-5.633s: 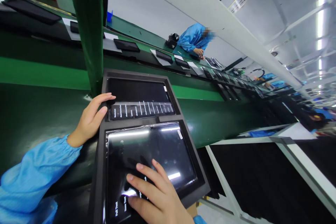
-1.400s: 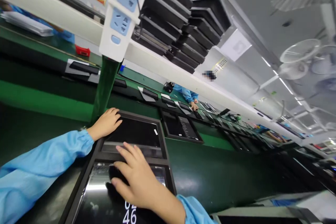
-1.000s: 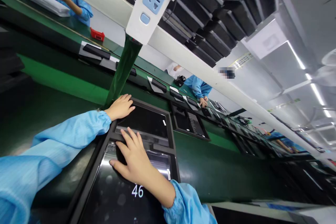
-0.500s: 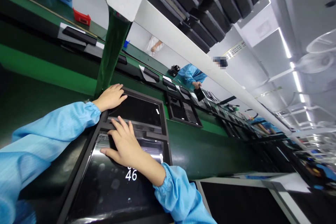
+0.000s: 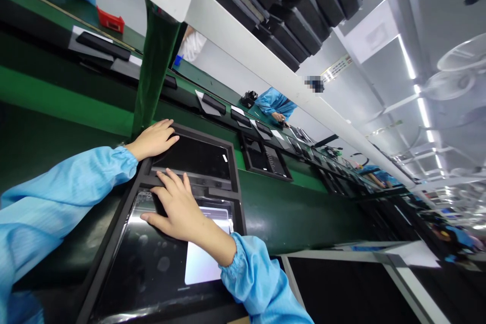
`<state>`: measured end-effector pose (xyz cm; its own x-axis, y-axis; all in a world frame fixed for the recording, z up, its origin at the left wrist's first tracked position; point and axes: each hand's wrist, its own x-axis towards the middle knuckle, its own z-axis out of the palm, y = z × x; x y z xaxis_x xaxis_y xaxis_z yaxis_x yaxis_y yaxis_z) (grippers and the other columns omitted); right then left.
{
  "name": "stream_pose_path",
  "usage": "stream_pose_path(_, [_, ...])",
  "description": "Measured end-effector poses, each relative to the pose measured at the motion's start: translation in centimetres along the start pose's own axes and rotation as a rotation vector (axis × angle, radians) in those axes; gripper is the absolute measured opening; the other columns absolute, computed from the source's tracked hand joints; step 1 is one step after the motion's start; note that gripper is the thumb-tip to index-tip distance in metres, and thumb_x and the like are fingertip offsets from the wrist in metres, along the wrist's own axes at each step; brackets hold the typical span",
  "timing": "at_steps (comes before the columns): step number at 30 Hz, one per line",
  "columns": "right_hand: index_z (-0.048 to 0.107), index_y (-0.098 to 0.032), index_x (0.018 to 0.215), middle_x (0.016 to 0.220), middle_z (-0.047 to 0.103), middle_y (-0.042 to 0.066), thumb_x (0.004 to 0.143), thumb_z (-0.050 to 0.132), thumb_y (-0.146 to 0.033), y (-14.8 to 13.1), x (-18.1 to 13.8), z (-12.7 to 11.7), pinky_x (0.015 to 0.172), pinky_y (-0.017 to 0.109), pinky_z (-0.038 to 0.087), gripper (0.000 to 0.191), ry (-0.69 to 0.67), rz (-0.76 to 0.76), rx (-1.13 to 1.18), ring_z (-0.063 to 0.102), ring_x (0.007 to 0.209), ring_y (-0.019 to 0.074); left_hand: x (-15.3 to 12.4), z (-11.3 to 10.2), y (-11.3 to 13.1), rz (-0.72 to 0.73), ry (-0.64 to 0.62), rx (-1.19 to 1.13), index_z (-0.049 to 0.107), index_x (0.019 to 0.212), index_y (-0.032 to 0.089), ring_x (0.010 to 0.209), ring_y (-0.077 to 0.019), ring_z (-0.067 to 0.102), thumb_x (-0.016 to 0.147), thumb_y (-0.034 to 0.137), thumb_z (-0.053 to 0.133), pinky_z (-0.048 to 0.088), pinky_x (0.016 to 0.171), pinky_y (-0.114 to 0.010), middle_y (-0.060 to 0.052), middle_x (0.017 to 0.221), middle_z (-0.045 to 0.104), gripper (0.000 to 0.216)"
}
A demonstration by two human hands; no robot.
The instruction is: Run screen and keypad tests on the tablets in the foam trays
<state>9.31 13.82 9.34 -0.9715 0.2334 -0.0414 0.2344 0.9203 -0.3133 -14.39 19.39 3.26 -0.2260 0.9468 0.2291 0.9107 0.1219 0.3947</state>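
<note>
A black tray (image 5: 224,193) with two compartments lies in front of me, a tablet in each. The nearer tablet (image 5: 148,273) has a lit screen showing a pale panel, partly hidden by my right forearm. The farther tablet (image 5: 197,157) is dark, with a small white label near its right end. My left hand (image 5: 154,139) rests on the tray's far left corner, fingers stretched out. Over the upper part of the nearer tablet, my right hand (image 5: 176,207) lies with its fingers spread, their tips reaching toward the divider. Neither hand grips anything.
A green post (image 5: 150,76) rises just beyond my left hand. Another tray (image 5: 266,159) with tablets sits farther right. Tablets line the conveyor (image 5: 212,104), with a red bin (image 5: 110,20) beyond. Black trays (image 5: 299,10) fill an overhead shelf. Co-workers in blue sleeves work opposite.
The nearer screen has gone from large clock digits on black to a pale panel. Both hands stay nearly in place, while the view has shifted slightly.
</note>
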Motion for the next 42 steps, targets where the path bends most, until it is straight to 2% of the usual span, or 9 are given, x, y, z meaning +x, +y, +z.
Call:
stream_pose_path(6, [0.055, -0.017, 0.134, 0.164, 0.033, 0.019, 0.096, 0.058, -0.057, -0.1, 0.3, 0.0, 0.121, 0.069, 0.013, 0.056, -0.017, 0.002, 0.026, 0.017, 0.156, 0.033, -0.1, -0.1, 0.1, -0.01, -0.006, 0.005, 0.062, 0.13, 0.009, 0.151, -0.0296, 0.032, 0.099, 0.046, 0.033, 0.025, 0.125, -0.042, -0.016, 0.161, 0.038, 0.057])
stream_pose_path(10, [0.05, -0.019, 0.143, 0.164, 0.032, 0.017, 0.095, 0.062, -0.055, 0.1, -0.6, -2.6, 0.123, 0.065, 0.015, 0.061, -0.038, 0.016, 0.105, 0.019, 0.156, 0.0323, 0.0, -0.1, 0.0, -0.015, -0.009, 0.003, 0.061, 0.132, 0.009, 0.151, -0.0289, 0.031, 0.098, 0.046, 0.033, 0.025, 0.125, -0.04, -0.015, 0.161, 0.038, 0.057])
stream_pose_path(15, [0.019, -0.03, 0.162, 0.172, 0.007, 0.009, 0.078, 0.078, -0.059, -0.3, -5.5, -6.2, 0.125, 0.062, 0.007, 0.107, -0.161, -0.019, 0.154, 0.0, 0.158, 0.0358, 0.1, 0.2, -0.2, -0.011, -0.019, -0.001, 0.061, 0.132, 0.011, 0.152, -0.0291, 0.031, 0.098, 0.046, 0.034, 0.024, 0.125, -0.041, -0.014, 0.161, 0.038, 0.056])
stream_pose_path(19, [0.005, -0.032, 0.163, 0.171, 0.006, 0.011, 0.069, 0.087, -0.053, 0.3, -8.8, -5.2, 0.122, 0.069, 0.008, 0.126, -0.293, -0.03, 0.129, -0.001, 0.156, 0.0415, 0.2, 0.3, -0.2, -0.016, -0.026, -0.012, 0.062, 0.131, 0.01, 0.152, -0.0296, 0.03, 0.098, 0.049, 0.033, 0.024, 0.125, -0.041, -0.014, 0.161, 0.038, 0.058])
stream_pose_path(21, [0.008, -0.031, 0.164, 0.171, 0.009, 0.013, 0.076, 0.084, -0.043, 1.6, -9.2, -4.6, 0.121, 0.07, 0.013, 0.117, -0.213, 0.04, 0.065, 0.0, 0.157, 0.041, 0.2, 0.3, -0.2, -0.017, -0.028, -0.016, 0.062, 0.131, 0.009, 0.152, -0.0299, 0.029, 0.098, 0.049, 0.033, 0.023, 0.126, -0.041, -0.015, 0.161, 0.037, 0.059])
stream_pose_path(24, [0.019, -0.03, 0.162, 0.171, 0.012, 0.012, 0.091, 0.068, -0.029, 4.5, -8.4, -5.0, 0.121, 0.071, 0.015, 0.087, 0.104, 0.227, -0.08, 0.0, 0.158, 0.0375, 0.1, 0.2, -0.1, -0.014, -0.031, -0.017, 0.06, 0.131, 0.008, 0.152, -0.0305, 0.028, 0.098, 0.048, 0.032, 0.022, 0.126, -0.041, -0.016, 0.162, 0.036, 0.059])
stream_pose_path(28, [0.035, -0.026, 0.156, 0.167, 0.027, 0.012, 0.099, 0.055, -0.032, 7.1, -6.4, -6.4, 0.123, 0.06, 0.025, 0.061, 0.331, 0.264, -0.061, 0.014, 0.158, 0.0312, 0.1, 0.0, 0.0, -0.01, -0.029, -0.021, 0.06, 0.132, 0.006, 0.152, -0.0317, 0.03, 0.098, 0.048, 0.031, 0.024, 0.126, -0.042, -0.018, 0.161, 0.036, 0.06])
stream_pose_path(35, [0.072, -0.024, 0.122, 0.16, 0.044, 0.008, 0.104, 0.047, -0.04, 8.4, -3.4, -5.8, 0.124, 0.059, 0.022, 0.035, 0.228, 0.189, 0.053, 0.018, 0.157, 0.0303, 0.2, 0.2, 0.0, 0.002, -0.002, -0.048, 0.061, 0.129, 0.009, 0.151, -0.0295, 0.031, 0.102, 0.046, 0.037, 0.027, 0.124, -0.048, -0.019, 0.16, 0.039, 0.052])
stream_pose_path(42, [0.071, -0.023, 0.126, 0.161, 0.041, 0.008, 0.104, 0.047, -0.042, 7.1, -1.8, -5.9, 0.125, 0.056, 0.022, 0.038, 0.108, 0.04, 0.102, 0.019, 0.157, 0.0288, 0.2, 0.3, -0.2, 0.012, 0.039, -0.096, 0.061, 0.129, 0.014, 0.148, -0.0301, 0.037, 0.101, 0.046, 0.05, 0.031, 0.12, -0.057, -0.015, 0.156, 0.045, 0.044])
